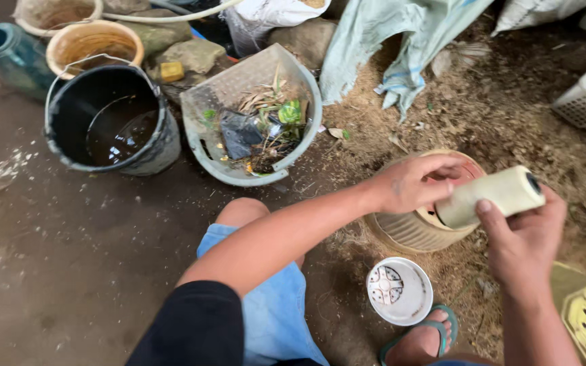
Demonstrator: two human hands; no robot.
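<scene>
Head view. The right hand (523,240) grips a cream cylindrical roll (491,196), fingers wrapped round it, tilted over the ribbed beige plastic pot (408,230). The left hand (415,181) rests on that pot's rim, fingers curled inward; whether they pinch anything cannot be told. Just below the pot lies a small white round pot (399,291). Well left of the pot stand a grey basket of plant debris (239,88) and a black bucket of water (110,118).

Head-worn view, steeply downward, close over hands
</scene>
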